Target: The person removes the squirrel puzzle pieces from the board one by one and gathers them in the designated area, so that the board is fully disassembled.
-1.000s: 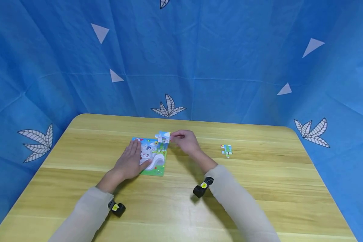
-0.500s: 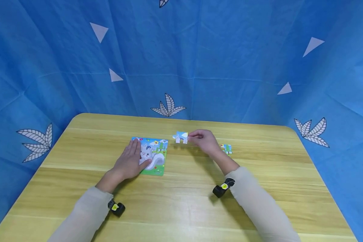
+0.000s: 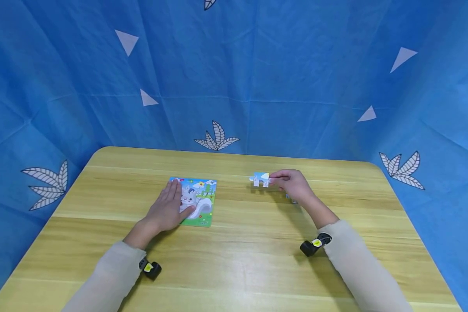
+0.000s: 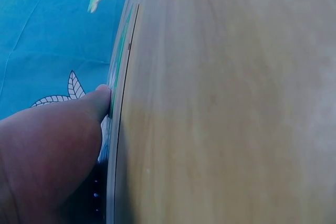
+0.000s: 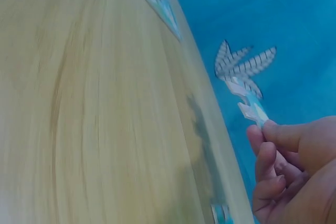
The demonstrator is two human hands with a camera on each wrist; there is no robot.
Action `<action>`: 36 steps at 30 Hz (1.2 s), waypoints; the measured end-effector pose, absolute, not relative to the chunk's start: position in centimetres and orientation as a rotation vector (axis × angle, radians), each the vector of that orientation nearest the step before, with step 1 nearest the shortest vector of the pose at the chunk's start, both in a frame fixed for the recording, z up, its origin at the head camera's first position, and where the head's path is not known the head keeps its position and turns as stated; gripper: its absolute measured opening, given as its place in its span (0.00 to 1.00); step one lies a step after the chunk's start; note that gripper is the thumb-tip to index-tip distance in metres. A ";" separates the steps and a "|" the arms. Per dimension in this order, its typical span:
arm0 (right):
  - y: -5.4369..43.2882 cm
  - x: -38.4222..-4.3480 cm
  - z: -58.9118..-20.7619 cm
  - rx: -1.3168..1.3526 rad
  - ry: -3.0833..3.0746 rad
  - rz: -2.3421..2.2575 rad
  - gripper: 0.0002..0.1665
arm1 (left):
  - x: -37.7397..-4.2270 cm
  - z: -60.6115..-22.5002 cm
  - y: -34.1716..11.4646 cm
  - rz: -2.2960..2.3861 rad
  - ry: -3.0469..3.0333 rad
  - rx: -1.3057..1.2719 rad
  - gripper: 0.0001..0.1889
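Left hand [image 3: 165, 209] flat on picture board [image 3: 206, 219], left of centre. Right hand [image 3: 294, 184] pinches puzzle piece [image 3: 261, 176], right of centre; second piece [image 5: 221, 214] nearby, partly hidden. Both off the board: work looks unfinished.

At centre-left of the head view, the puzzle's [image 3: 203, 209] left part is hidden by the left grip [image 3: 165, 209]. Right of centre, the right grip [image 3: 293, 184] obscures most of a loose piece [image 3: 288, 196].

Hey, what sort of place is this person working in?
Probably a staged recording booth rather than an everyday room: blue patterned cloth encloses the back and sides of a wooden table, and black wrist cameras are strapped on.
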State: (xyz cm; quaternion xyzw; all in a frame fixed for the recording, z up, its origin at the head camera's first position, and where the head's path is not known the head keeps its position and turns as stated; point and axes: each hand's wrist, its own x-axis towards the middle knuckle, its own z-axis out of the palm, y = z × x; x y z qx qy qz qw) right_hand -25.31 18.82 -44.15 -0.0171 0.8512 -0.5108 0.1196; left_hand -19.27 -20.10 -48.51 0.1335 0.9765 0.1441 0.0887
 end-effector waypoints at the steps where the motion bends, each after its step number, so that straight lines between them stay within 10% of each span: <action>1: 19.4 -25.3 -44.2 -0.040 2.493 -1.481 0.15 | -19.3 -48.5 -20.1 0.432 2.904 0.398 0.50; 36: 22.0 -24.3 -45.7 -0.070 2.607 -1.257 0.11 | -18.8 -47.2 -19.7 0.436 2.904 0.392 0.47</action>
